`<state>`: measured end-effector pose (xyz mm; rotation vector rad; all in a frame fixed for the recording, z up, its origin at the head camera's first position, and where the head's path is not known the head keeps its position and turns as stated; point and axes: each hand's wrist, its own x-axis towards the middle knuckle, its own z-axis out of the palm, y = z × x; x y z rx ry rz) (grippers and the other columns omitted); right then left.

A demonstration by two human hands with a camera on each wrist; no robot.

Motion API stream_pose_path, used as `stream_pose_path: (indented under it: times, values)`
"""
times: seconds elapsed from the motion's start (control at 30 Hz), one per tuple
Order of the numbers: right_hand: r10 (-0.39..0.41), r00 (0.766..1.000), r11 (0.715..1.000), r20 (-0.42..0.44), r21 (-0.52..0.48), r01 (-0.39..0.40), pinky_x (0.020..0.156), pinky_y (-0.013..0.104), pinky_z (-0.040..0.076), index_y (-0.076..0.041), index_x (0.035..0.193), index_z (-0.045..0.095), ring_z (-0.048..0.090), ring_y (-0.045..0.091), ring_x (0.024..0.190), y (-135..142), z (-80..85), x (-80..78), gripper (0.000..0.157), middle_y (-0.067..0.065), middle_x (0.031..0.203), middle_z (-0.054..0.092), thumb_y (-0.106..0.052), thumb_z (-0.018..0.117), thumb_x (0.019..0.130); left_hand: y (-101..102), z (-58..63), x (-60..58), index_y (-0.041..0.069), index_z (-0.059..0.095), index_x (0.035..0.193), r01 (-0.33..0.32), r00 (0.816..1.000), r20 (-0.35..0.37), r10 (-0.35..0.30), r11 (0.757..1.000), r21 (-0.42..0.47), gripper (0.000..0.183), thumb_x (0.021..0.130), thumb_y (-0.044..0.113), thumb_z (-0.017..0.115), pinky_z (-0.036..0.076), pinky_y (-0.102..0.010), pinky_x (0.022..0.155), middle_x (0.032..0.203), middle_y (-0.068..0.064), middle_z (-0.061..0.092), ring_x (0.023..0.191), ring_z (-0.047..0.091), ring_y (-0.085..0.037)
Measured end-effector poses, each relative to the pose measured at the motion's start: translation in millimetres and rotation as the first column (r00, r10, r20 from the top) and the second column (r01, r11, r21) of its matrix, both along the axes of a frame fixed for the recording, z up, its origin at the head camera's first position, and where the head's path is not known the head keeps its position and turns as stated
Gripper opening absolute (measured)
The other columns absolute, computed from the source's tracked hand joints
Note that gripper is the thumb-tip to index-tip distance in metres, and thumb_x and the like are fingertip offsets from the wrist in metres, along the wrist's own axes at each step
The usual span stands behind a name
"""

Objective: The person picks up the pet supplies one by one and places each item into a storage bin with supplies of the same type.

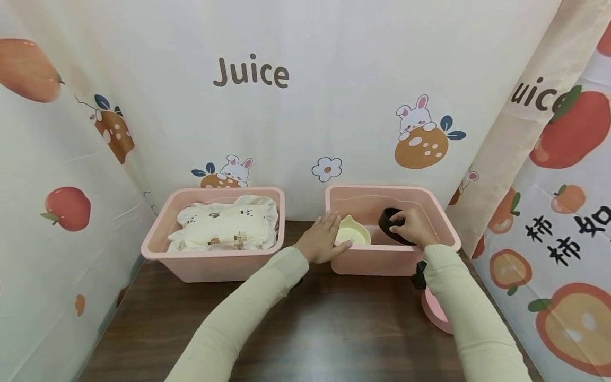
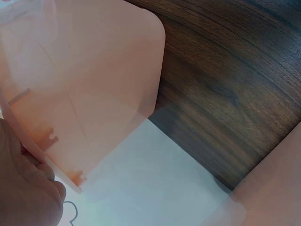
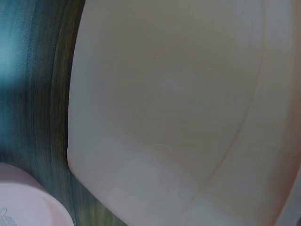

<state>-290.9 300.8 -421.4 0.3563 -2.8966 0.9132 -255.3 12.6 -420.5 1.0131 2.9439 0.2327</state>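
Landmark: the pink plastic rectangular bin [image 1: 372, 261] on the dark wood-grain bench [image 1: 329, 339], the one nearer the right sleeve.

Right hand [image 1: 414, 227]: inside the landmark bin, toward its right end. Grip is together, thumb and fingers pinching the wall of a black curved-walled vessel [image 1: 384, 222]. Vessel is tilted; whether it touches the floor of the landmark bin cannot be told.

Left hand [image 1: 321, 240]: on the left rim of the landmark bin, by its front corner. Grip is apart: fingers laid out straight, thumb spread, no loose item held.

Pale yellow shallow dish with a pointed lip [image 1: 352, 234]: inside the landmark bin at its left end, apart from the black vessel.

Second pink plastic bin [image 1: 215, 267]: left of the landmark bin, with a gap between; a cream printed cloth item [image 1: 229, 225] fills its top.

Pink round object [image 1: 435, 313]: on the bench in front of the landmark bin's right end, partly under the right sleeve.

Progress (judgement): the yellow dish appears placed; the black vessel is within the landmark bin but not released. Pink round object remains outside; its part in the work is unclear.
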Motion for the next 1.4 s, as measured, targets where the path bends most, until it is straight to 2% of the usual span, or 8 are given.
stream_pose_path:
  times: [0.23,0.37,0.53,0.73,1.03,1.4]
  values:
    - [-0.019,0.998,0.999,0.063,-0.026,0.021,0.089,0.057,0.047,0.009,0.107,0.067,0.052,0.048,0.113,3,-1.9,-4.0,0.025,0.031,0.115,0.061,-0.002,0.069,0.085,2,-1.4,-1.8,0.0,0.014,0.152,-0.017,1.0,0.008,0.017,1.0,-0.02,0.083,0.098,0.062,0.024,0.008,-0.036,0.119,0.161,-0.013,0.007,0.148,0.003,-0.026]
    - [0.014,0.999,1.0,0.049,-0.009,-0.013,0.087,0.057,0.048,0.01,0.104,0.068,0.054,0.048,0.109,3,-5.8,-5.0,0.024,0.03,0.109,0.064,-0.001,0.069,0.084,3,-3.0,-2.4,0.0,0.015,0.152,-0.018,1.0,0.002,0.018,1.0,-0.022,0.083,0.098,0.062,0.024,0.009,-0.037,0.119,0.16,-0.013,0.008,0.148,0.003,-0.026]
    - [0.057,0.997,0.998,0.05,0.025,-0.058,0.082,0.054,0.051,0.011,0.102,0.068,0.058,0.048,0.103,6,-12.8,-9.9,0.022,0.029,0.104,0.065,0.0,0.07,0.083,3,0.7,-0.1,0.0,0.014,0.152,-0.009,1.0,0.007,0.009,1.0,-0.022,0.084,0.098,0.062,0.023,0.009,-0.037,0.119,0.16,-0.013,0.007,0.148,0.004,-0.027]
    - [0.074,0.996,0.996,0.039,0.046,-0.076,0.082,0.055,0.05,0.011,0.099,0.069,0.059,0.047,0.1,6,-16.1,-15.9,0.022,0.028,0.099,0.067,0.001,0.071,0.08,3,2.8,1.1,0.0,0.015,0.152,-0.019,1.0,0.005,0.019,0.999,-0.026,0.083,0.098,0.062,0.023,0.009,-0.037,0.119,0.16,-0.014,0.009,0.148,0.005,-0.027]
    - [0.046,0.995,0.998,0.085,0.047,-0.05,0.084,0.054,0.05,0.011,0.1,0.068,0.057,0.048,0.104,8,-19.6,-21.8,0.023,0.028,0.101,0.067,-0.001,0.071,0.081,2,0.7,-0.1,0.0,0.013,0.152,-0.02,1.0,0.008,0.02,1.0,-0.02,0.082,0.098,0.06,0.026,0.008,-0.037,0.119,0.16,-0.014,0.006,0.148,0.003,-0.027]
    - [0.034,0.992,0.996,0.125,0.078,-0.044,0.081,0.05,0.052,0.011,0.1,0.069,0.059,0.043,0.1,8,-20.0,-23.1,0.023,0.027,0.1,0.067,-0.001,0.072,0.08,2,0.5,0.8,-0.001,0.016,0.151,-0.012,1.0,-0.001,0.012,1.0,-0.016,0.08,0.099,0.058,0.029,0.011,-0.039,0.119,0.16,-0.014,0.007,0.148,0.006,-0.028]
